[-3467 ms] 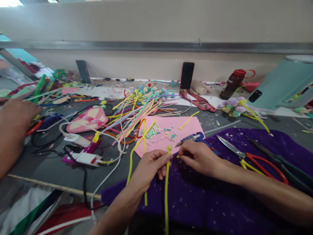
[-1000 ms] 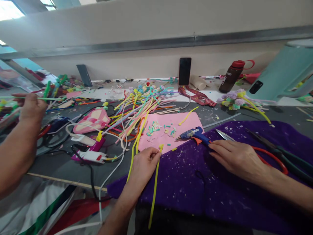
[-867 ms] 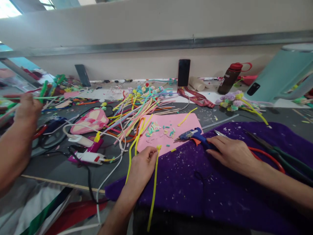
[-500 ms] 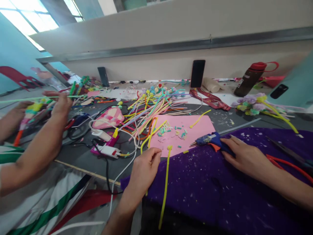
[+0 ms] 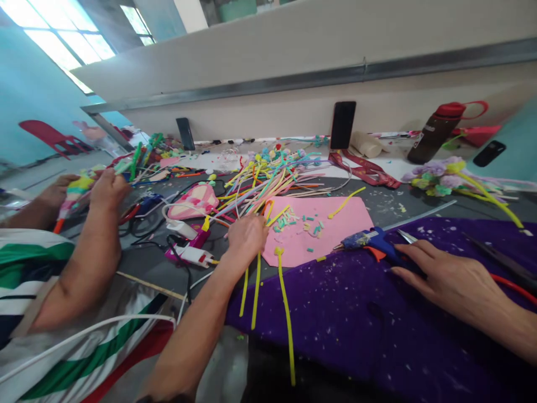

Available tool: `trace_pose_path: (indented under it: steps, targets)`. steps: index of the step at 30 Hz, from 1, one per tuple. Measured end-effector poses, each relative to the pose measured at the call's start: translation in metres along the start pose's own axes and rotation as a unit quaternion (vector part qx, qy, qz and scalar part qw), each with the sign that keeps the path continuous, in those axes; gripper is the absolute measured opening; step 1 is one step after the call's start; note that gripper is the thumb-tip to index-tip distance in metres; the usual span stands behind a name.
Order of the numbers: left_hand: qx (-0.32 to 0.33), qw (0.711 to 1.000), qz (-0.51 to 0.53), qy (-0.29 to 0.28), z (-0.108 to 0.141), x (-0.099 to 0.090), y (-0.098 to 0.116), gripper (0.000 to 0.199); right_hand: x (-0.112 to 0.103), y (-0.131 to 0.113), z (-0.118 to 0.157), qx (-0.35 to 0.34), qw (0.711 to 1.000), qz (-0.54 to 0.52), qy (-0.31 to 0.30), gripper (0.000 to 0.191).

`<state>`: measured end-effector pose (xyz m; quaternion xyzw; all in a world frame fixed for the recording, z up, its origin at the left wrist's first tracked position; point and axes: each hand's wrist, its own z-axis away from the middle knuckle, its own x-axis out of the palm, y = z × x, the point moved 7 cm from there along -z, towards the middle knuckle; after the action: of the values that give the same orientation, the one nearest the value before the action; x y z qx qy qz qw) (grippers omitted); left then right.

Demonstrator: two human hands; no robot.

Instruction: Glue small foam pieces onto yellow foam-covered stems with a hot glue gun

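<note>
My left hand (image 5: 246, 234) is closed at the left edge of a pink sheet (image 5: 348, 215), with yellow fuzzy pipe cleaners (image 5: 257, 296) hanging below it; its fingertips are partly hidden. Beside it, another pipe cleaner (image 5: 286, 313) with a coiled top runs from the sheet over the purple cloth (image 5: 335, 313). My right hand (image 5: 444, 274) has its thumb and fingers around the handle of a blue glue gun (image 5: 363, 240), which lies on its side, nozzle pointing left over the sheet. A pointed metal tip (image 5: 406, 236) shows beyond my right fingers; the rest is covered. Small cut pieces (image 5: 285, 219) lie on the sheet.
Behind the sheet is a heap of coloured pipe cleaners (image 5: 268, 176). A power strip (image 5: 195, 240) with cables lies left. At the left, a co-worker's hands (image 5: 107, 190) hold a coloured pipe-cleaner piece. A phone (image 5: 343, 124) and a bottle (image 5: 436, 134) stand at the back.
My left hand has moved forward and is now closed at the pipe cleaners by the sheet's left edge. My right hand has shifted slightly right along the glue gun's handle; the gun stays put.
</note>
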<state>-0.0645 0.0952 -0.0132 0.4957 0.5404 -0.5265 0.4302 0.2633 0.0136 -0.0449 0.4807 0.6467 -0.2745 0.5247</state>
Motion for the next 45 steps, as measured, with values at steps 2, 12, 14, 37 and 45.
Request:
trace_pose_path:
  steps: [2, 12, 14, 37, 45]
  targets:
    - [-0.018, 1.0, -0.002, -0.017, -0.003, 0.004, -0.005, 0.03, 0.0, 0.002, 0.003, 0.001, 1.0, -0.006, -0.001, 0.044]
    - [0.0, 1.0, 0.024, -0.016, -0.01, -0.004, -0.003, 0.033, -0.005, 0.007, 0.0, 0.015, 1.0, -0.014, -0.008, 0.04]
    - [0.01, 1.0, 0.002, -0.02, -0.013, 0.003, -0.001, 0.031, -0.007, 0.006, -0.001, 0.016, 0.999, -0.024, -0.014, 0.038]
    - [-0.036, 0.8, 0.599, -0.011, -0.029, -0.019, -0.023, 0.04, -0.015, -0.002, -0.113, -0.062, 0.993, 0.021, -0.102, 0.025]
    - [-0.042, 0.673, 0.738, -0.018, -0.025, 0.003, -0.032, 0.015, 0.05, -0.011, -0.165, -0.146, 0.982, 0.043, -0.108, 0.036]
